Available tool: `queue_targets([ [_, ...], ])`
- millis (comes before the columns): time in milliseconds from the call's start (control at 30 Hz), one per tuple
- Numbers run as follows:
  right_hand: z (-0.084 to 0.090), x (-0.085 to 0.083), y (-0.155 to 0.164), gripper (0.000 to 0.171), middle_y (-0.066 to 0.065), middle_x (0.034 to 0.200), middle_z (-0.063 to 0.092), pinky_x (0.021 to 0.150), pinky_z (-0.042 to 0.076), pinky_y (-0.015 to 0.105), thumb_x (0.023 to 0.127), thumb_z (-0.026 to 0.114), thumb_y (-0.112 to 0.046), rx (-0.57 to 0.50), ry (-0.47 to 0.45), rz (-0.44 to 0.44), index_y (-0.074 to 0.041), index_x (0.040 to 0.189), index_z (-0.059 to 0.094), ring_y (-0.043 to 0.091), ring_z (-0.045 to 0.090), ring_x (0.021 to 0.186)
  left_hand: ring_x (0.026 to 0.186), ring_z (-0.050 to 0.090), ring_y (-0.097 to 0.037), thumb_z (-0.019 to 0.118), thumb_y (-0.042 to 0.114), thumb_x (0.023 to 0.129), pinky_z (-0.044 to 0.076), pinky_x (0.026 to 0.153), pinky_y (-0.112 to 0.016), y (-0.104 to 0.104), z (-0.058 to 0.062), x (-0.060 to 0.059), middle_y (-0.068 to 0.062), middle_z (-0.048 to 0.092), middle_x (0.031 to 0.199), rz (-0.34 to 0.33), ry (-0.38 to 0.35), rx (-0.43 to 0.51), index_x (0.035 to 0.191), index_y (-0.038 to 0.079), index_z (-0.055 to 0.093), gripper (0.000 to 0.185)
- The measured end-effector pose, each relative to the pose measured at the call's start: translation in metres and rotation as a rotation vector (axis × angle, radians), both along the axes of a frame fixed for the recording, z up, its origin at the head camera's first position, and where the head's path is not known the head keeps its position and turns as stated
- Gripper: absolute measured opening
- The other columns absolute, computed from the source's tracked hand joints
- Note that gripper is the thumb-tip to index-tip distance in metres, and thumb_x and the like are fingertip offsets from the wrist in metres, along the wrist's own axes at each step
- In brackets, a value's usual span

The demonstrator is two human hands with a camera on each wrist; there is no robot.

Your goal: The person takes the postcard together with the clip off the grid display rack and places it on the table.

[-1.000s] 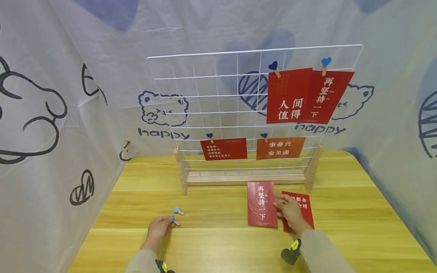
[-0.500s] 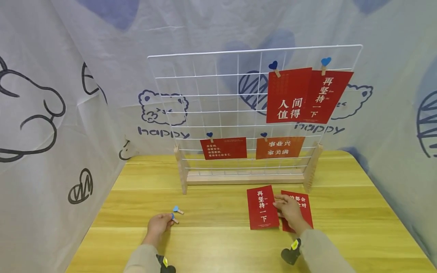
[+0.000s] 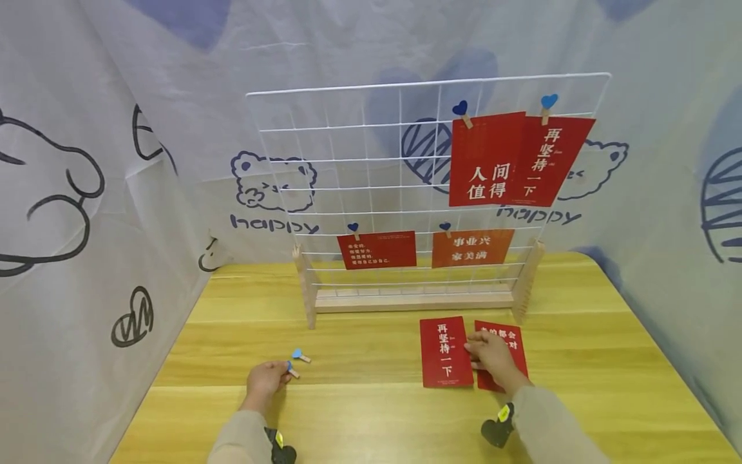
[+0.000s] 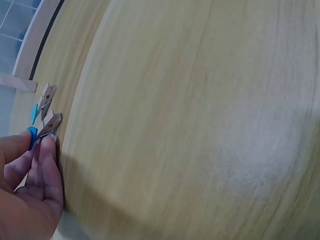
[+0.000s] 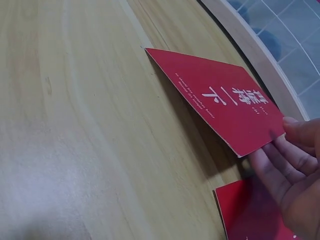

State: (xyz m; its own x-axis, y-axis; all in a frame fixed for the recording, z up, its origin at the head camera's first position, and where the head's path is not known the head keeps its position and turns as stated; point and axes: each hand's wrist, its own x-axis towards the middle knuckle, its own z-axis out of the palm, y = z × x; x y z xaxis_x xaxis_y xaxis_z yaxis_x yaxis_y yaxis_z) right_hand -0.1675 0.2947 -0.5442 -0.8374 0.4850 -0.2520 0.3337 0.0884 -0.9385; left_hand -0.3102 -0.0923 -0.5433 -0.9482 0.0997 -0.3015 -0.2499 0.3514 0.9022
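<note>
**Hands at work on card and clip before a wire grid**

Hands rest low on a yellow wooden table (image 3: 371,412), well apart. The right hand (image 3: 491,357) pinches the right edge of a red card (image 3: 445,352) between thumb and fingers; the right wrist view shows that edge raised off the wood, thumb on top, fingers (image 5: 272,167) underneath. A second red card (image 3: 510,348) lies flat just beside it, partly under the hand.

The left hand (image 3: 265,379) grips a small wooden clip (image 3: 292,368) with a blue heart — fingertips (image 4: 47,150) curled round its heart end, its wooden end pointing out over the table. A second clip (image 3: 300,355), also blue-hearted, lies loose on the wood just beyond it.

Behind both cards stands a white grid (image 3: 406,187) in a pale wooden base (image 3: 414,299). Four cards hang on it from blue-heart clips: two tall red ones overlapping at upper right, a wide red one and an orange one on a lower row. A white cloth (image 3: 116,161) printed with bears, hearts and the word "happy" closes in the table on three sides.
</note>
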Motion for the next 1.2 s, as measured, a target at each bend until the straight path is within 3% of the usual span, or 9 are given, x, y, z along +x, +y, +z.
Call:
queue_targets([
  [133,0.001,0.001,0.002,0.031,0.018,0.089,0.056,0.056,0.050,0.029,0.084,0.054,-0.010,0.024,0.016,0.054,0.011,0.107,0.047,0.019,0.053,0.067,0.056,0.053,-0.006,0.048,0.003,0.085,0.045,0.053,-0.021,-0.001,-0.001,-0.002,0.000,0.058,0.060,-0.007,0.013,-0.046,0.097,-0.017,0.054,0.024],
  [300,0.005,0.000,0.000,0.029,0.017,0.091,0.054,0.059,0.050,0.031,0.085,0.051,-0.007,0.055,-0.062,0.066,0.010,0.109,0.047,0.022,0.053,0.073,0.058,0.054,-0.009,0.047,0.005,0.086,0.046,0.054,-0.024,-0.002,0.002,-0.003,-0.002,0.058,0.063,-0.031,0.024,-0.112,0.095,-0.015,0.055,0.023],
  [500,0.008,0.000,0.001,0.030,0.018,0.088,0.054,0.060,0.050,0.033,0.086,0.050,-0.007,0.064,-0.072,0.099,0.012,0.109,0.046,0.022,0.054,0.071,0.068,0.058,-0.022,0.043,0.010,0.086,0.046,0.059,-0.029,-0.004,0.012,-0.002,-0.017,0.061,0.079,-0.122,0.054,-0.194,0.099,-0.016,0.053,0.031],
  [600,0.008,0.001,0.003,0.029,0.017,0.085,0.055,0.061,0.050,0.034,0.087,0.050,-0.008,0.094,-0.069,0.125,0.012,0.107,0.046,0.021,0.054,0.071,0.066,0.055,-0.022,0.044,0.012,0.084,0.044,0.055,-0.028,-0.006,0.019,-0.003,-0.016,0.060,0.076,-0.150,0.065,-0.221,0.096,-0.015,0.054,0.032],
  [667,0.008,0.002,0.004,0.027,0.015,0.083,0.055,0.061,0.050,0.034,0.086,0.050,-0.009,0.108,-0.062,0.127,0.011,0.105,0.047,0.022,0.054,0.071,0.062,0.051,-0.018,0.044,0.013,0.084,0.042,0.053,-0.026,-0.007,0.024,-0.004,-0.012,0.057,0.071,-0.141,0.057,-0.214,0.093,-0.014,0.054,0.031],
  [767,0.008,0.003,0.007,0.028,0.016,0.085,0.056,0.063,0.050,0.035,0.087,0.049,-0.007,0.091,-0.032,0.133,0.012,0.107,0.046,0.023,0.055,0.074,0.070,0.052,-0.021,0.044,0.017,0.086,0.044,0.062,-0.031,-0.005,0.034,-0.004,-0.015,0.057,0.082,-0.141,0.040,-0.181,0.098,-0.012,0.053,0.032],
  [833,0.010,0.003,0.008,0.030,0.018,0.087,0.056,0.064,0.050,0.036,0.086,0.048,-0.006,0.068,-0.004,0.131,0.013,0.109,0.045,0.025,0.055,0.077,0.082,0.054,-0.029,0.042,0.020,0.088,0.044,0.074,-0.039,-0.003,0.040,-0.004,-0.022,0.055,0.097,-0.166,0.028,-0.153,0.106,-0.010,0.050,0.036],
  [933,0.013,0.003,0.011,0.033,0.022,0.090,0.055,0.067,0.049,0.037,0.086,0.048,-0.005,0.053,0.034,0.142,0.014,0.111,0.043,0.027,0.055,0.080,0.104,0.045,-0.039,0.039,0.020,0.090,0.036,0.088,-0.046,0.000,0.050,-0.005,-0.029,0.043,0.118,-0.216,0.036,-0.095,0.114,-0.011,0.044,0.040],
  [1200,0.029,0.002,0.014,0.034,0.026,0.100,0.053,0.071,0.048,0.041,0.086,0.048,-0.007,0.101,0.083,0.144,0.012,0.114,0.044,0.030,0.055,0.085,0.109,0.042,-0.036,0.043,0.025,0.090,0.036,0.090,-0.040,0.018,0.075,-0.010,-0.026,0.039,0.123,-0.294,0.074,-0.017,0.120,-0.009,0.039,0.045],
])
